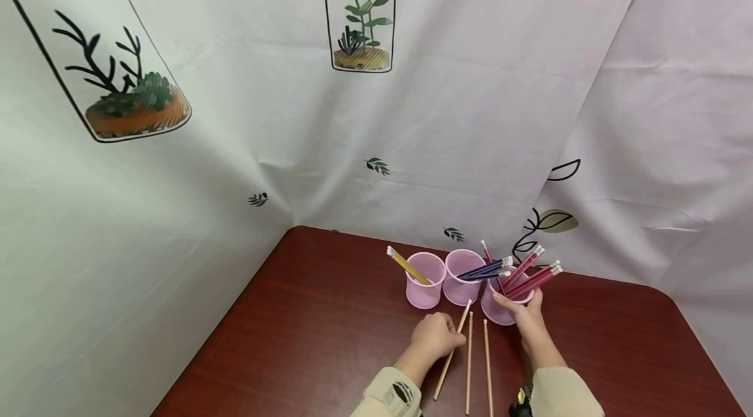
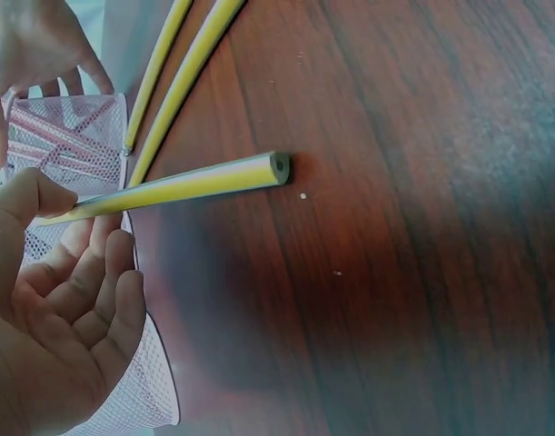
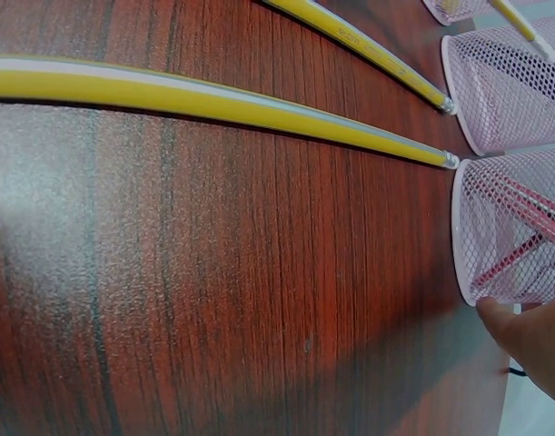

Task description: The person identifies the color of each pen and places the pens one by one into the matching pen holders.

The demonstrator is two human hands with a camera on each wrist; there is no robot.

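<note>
My left hand (image 1: 435,336) pinches a yellow pencil (image 2: 213,177) between thumb and fingers, with its unsharpened end raised over the table in the left wrist view. At the right, my right hand (image 1: 531,320) grips the right pink mesh cup (image 1: 493,314), thumb at the near side. Several red pencils (image 1: 525,284) with white erasers lean inside that cup. Beside the left hand, two more yellow pencils (image 1: 468,365) lie on the table, eraser ends toward the cups.
To the left of the gripped cup stand a middle pink cup (image 1: 461,294) with several dark blue pencils (image 1: 485,269) and a left pink cup (image 1: 422,297) with yellow pencils (image 1: 406,265). The dark red wooden table (image 1: 306,319) meets a printed white cloth (image 1: 282,110) behind.
</note>
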